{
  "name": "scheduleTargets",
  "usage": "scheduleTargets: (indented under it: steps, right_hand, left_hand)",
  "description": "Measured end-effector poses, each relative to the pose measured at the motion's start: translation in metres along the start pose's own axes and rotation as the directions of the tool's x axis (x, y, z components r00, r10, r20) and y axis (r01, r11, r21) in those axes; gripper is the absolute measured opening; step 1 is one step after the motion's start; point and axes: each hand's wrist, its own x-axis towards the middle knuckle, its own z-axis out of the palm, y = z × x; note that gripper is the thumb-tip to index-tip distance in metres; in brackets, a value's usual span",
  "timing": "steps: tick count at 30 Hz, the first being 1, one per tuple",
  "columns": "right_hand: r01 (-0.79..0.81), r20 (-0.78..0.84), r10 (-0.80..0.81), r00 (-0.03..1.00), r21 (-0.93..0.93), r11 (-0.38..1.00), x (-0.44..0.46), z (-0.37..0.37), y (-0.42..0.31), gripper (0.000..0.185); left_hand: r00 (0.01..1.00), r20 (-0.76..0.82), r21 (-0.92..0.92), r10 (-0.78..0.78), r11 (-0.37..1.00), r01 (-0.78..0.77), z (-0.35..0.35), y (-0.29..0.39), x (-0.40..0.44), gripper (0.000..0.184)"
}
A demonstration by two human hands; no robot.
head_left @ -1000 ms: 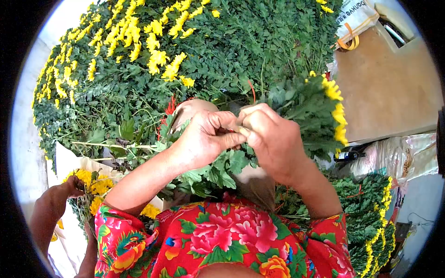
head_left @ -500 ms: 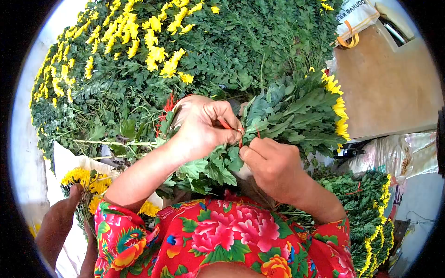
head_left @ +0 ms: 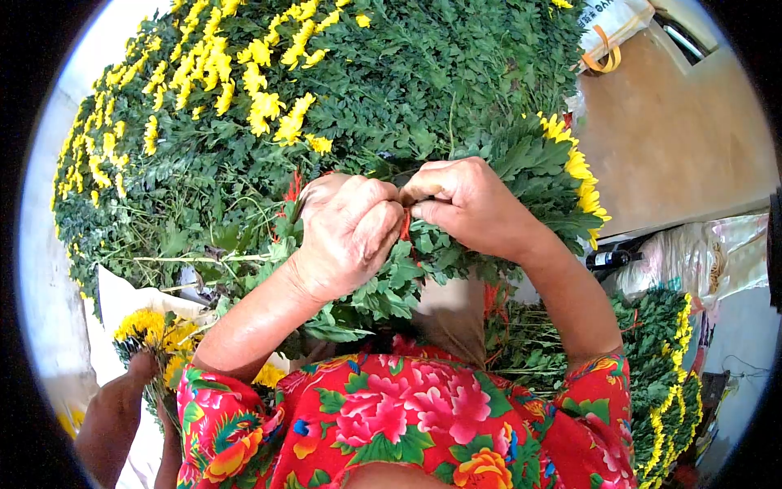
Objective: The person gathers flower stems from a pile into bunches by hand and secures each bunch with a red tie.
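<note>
A bunch of yellow chrysanthemums [head_left: 529, 167] lies across in front of me, its flower heads to the right and its stems to the left. A thin red string [head_left: 405, 226] runs round the leafy stems. My left hand [head_left: 350, 232] is closed on the string, knuckles up, its fingertips partly hidden. My right hand [head_left: 468, 204] pinches at the same spot with thumb and index finger, almost touching the left. More red strings [head_left: 293, 189] lie just behind my left hand.
A large heap of chrysanthemums [head_left: 391, 90] fills the back. Tied bunches [head_left: 672, 391] lie at lower right. Another person's hand [head_left: 140, 368] holds yellow flowers [head_left: 155, 326] at left. A brown board [head_left: 668, 138], a white bag [head_left: 615, 24] and clear plastic [head_left: 668, 261] are on the right.
My right hand has moved up and left to meet my left hand at the string. The left hand has turned so its back faces up. The other person's hand has shifted slightly.
</note>
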Motion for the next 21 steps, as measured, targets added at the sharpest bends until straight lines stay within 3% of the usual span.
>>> scheduleTargets:
  steps: [5, 7, 8, 11, 12, 14, 15, 16, 18, 19, 21]
  right_hand:
    - [-0.045, -0.066, 0.04, 0.997, -0.084, 0.995, -0.004, 0.003, -0.004, 0.012]
    - [0.056, -0.19, -0.1, 0.977, -0.223, 0.973, -0.003, 0.011, 0.001, 0.01]
    - [0.05, -0.192, -0.094, 0.977, -0.221, 0.974, -0.002, 0.014, 0.001, 0.01]
    - [0.018, -0.21, -0.105, 0.972, -0.382, 0.924, -0.002, 0.026, 0.001, 0.007]
    - [-0.009, -0.21, -0.072, 0.975, -0.36, 0.933, -0.005, 0.034, 0.004, 0.007]
    - [0.073, -0.215, -0.169, 0.962, -0.395, 0.916, -0.001, 0.035, 0.006, 0.005]
    - [0.002, -0.22, -0.102, 0.97, -0.416, 0.909, -0.001, 0.037, 0.004, 0.005]
    - [0.021, -0.236, -0.141, 0.961, -0.448, 0.894, -0.002, 0.039, 0.009, 0.004]
    - [0.006, -0.272, -0.13, 0.954, -0.413, 0.911, -0.003, 0.033, 0.012, 0.006]
    - [-0.01, -0.317, -0.118, 0.941, -0.374, 0.927, -0.005, 0.03, 0.013, 0.009]
    - [0.045, -0.428, -0.151, 0.891, -0.249, 0.967, -0.011, 0.028, 0.015, 0.023]
  left_hand:
    - [0.99, 0.137, 0.122, -0.032, 0.992, 0.015, -0.005, 0.002, -0.002, 0.026]
    - [0.994, 0.107, 0.159, 0.011, 0.987, -0.028, -0.003, 0.008, 0.0, 0.016]
    - [0.994, 0.111, 0.154, 0.011, 0.988, -0.028, -0.005, 0.013, 0.0, 0.016]
    - [0.92, 0.392, 0.064, 0.013, 0.997, -0.041, -0.01, 0.044, -0.012, 0.018]
    - [0.91, 0.414, 0.04, 0.006, 0.999, -0.025, -0.009, 0.047, -0.019, 0.018]
    - [0.891, 0.454, 0.069, -0.012, 0.997, -0.022, -0.01, 0.043, -0.023, 0.018]
    - [0.895, 0.446, 0.062, 0.006, 0.997, -0.037, -0.009, 0.041, -0.024, 0.017]
    - [0.891, 0.455, 0.051, 0.004, 0.998, -0.03, -0.012, 0.042, -0.02, 0.017]
    - [0.903, 0.43, 0.035, -0.009, 0.999, -0.007, -0.019, 0.041, -0.015, 0.023]
    - [0.927, 0.37, -0.005, -0.057, 0.998, 0.064, -0.024, 0.045, -0.009, 0.039]
    - [0.885, 0.416, 0.152, -0.209, 0.975, 0.159, -0.032, 0.059, 0.001, 0.073]
